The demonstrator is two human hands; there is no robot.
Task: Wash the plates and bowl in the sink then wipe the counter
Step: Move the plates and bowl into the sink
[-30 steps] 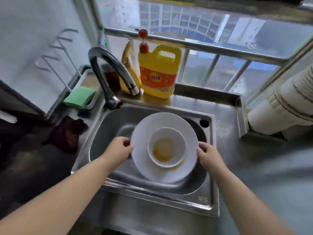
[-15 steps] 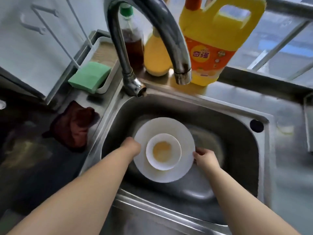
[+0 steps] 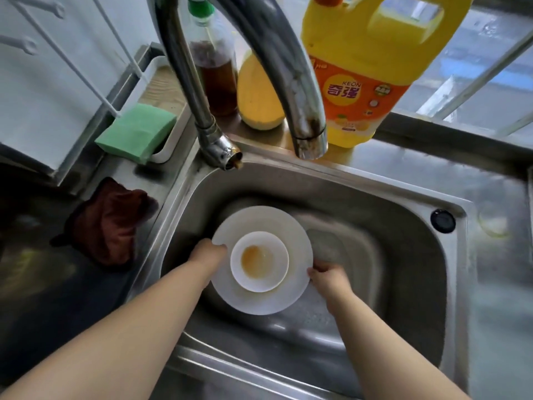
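A white plate (image 3: 268, 220) sits low inside the steel sink (image 3: 403, 269), with a small white bowl (image 3: 259, 261) on it; the bowl holds an orange-brown residue. My left hand (image 3: 206, 254) grips the plate's left rim, fingers tucked under it. My right hand (image 3: 327, 277) grips the right rim. Whether more plates lie beneath is hidden.
The curved tap (image 3: 288, 82) arches over the sink's back, no water running. Behind it stand a yellow detergent jug (image 3: 366, 67), a dark sauce bottle (image 3: 215, 70) and a yellow bottle (image 3: 256, 96). A green sponge (image 3: 135, 132) lies in a tray at left; a dark red cloth (image 3: 106, 223) lies on the counter.
Both hands have lowered the plate and bowl from above the sink down to its bottom. The camera has leaned in closer over the basin.
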